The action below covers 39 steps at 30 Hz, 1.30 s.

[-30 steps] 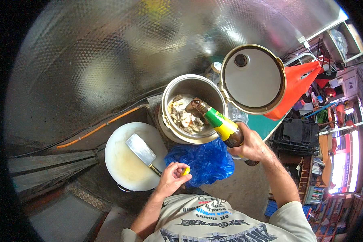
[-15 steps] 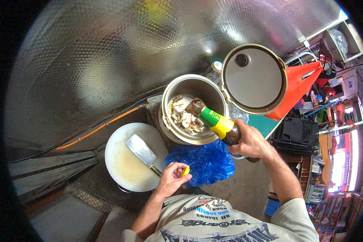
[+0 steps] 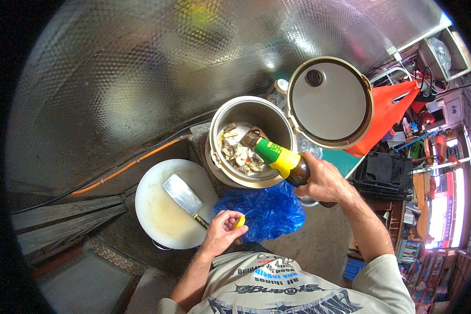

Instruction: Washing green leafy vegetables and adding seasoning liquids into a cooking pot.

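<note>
My right hand [image 3: 323, 180] is wrapped round the base of a brown glass bottle [image 3: 282, 160] with a green and yellow label. The bottle is tilted, its neck pointing down over the open rice cooker [image 3: 214, 166]. Inside the cooker's pot lie pale and brown chunks of food [image 3: 240, 153], perhaps meat; I cannot make out any liquid stream. My left hand [image 3: 222, 233] pinches a small yellow bottle cap [image 3: 239, 222] near my body. Just beyond that hand are the handle of a cleaver [image 3: 182, 194] and a crumpled blue plastic bag [image 3: 269, 212].
The cleaver lies on a round white chopping board [image 3: 154, 220] at left. The cooker's hinged lid [image 3: 327, 104] stands raised on the far right, beside an orange-red bag [image 3: 387, 112]. Patterned silvery sheeting [image 3: 141, 94] covers the wall behind. A black case [image 3: 384, 172] sits further right.
The bottle has turned slightly in my right hand and shifted a little to the left, still tilted over the pot. My left hand stays in place with the cap.
</note>
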Motion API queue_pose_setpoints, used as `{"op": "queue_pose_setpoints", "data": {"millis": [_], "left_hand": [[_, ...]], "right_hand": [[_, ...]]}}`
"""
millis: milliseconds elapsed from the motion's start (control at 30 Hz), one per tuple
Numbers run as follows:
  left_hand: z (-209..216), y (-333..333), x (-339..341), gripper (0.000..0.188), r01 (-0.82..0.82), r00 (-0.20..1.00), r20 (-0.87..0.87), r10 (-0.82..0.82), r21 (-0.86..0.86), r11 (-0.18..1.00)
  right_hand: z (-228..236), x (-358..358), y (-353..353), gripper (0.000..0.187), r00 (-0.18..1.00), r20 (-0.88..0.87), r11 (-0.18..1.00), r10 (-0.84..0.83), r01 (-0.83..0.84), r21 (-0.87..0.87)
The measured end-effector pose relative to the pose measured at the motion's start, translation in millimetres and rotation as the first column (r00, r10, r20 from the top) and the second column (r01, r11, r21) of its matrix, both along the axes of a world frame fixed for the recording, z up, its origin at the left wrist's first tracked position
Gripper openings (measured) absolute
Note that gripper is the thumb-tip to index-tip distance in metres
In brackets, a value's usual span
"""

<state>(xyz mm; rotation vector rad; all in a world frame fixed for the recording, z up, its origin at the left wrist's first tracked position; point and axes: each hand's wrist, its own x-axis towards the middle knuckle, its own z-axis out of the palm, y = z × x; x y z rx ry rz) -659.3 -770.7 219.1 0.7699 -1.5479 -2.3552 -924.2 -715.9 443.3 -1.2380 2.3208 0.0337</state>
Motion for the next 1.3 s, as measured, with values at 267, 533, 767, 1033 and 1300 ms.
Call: {"op": "queue_pose_setpoints", "data": {"millis": [267, 533, 767, 1033, 1300], "left_hand": [[0.1, 0.4, -1.2, 0.034, -0.014, 1.000, -0.018, 0.014, 0.004, 1.000], [0.0, 1.0, -1.6, 0.035, -0.016, 0.999, -0.030, 0.017, 0.026, 1.000], [0.3, 2.1, -5.2, 0.034, 0.005, 1.000, -0.017, -0.005, 0.013, 1.000], [4.0, 6.9, -12.1, 0.032, 0.005, 1.000, -0.022, -0.005, 0.016, 1.000], [7.6, 5.7, -10.4, 0.034, 0.015, 1.000, 0.000, -0.015, 0.011, 1.000]], "right_hand": [[0.3, -0.6, -3.3, 0.071, 0.999, 0.026, 0.999, -0.026, 0.025, 0.028], [-2.6, -2.9, 9.6, 0.069, 0.999, 0.030, 0.999, -0.011, 0.013, -0.052], [-2.5, -7.1, 28.0, 0.069, 0.994, 0.033, 0.994, -0.100, 0.101, -0.028], [-3.9, -6.0, 31.2, 0.067, 0.996, 0.065, 0.996, -0.065, 0.069, -0.058], [-4.2, -9.2, 49.7, 0.079, 0.972, 0.150, 0.978, -0.179, 0.192, -0.076]]}}
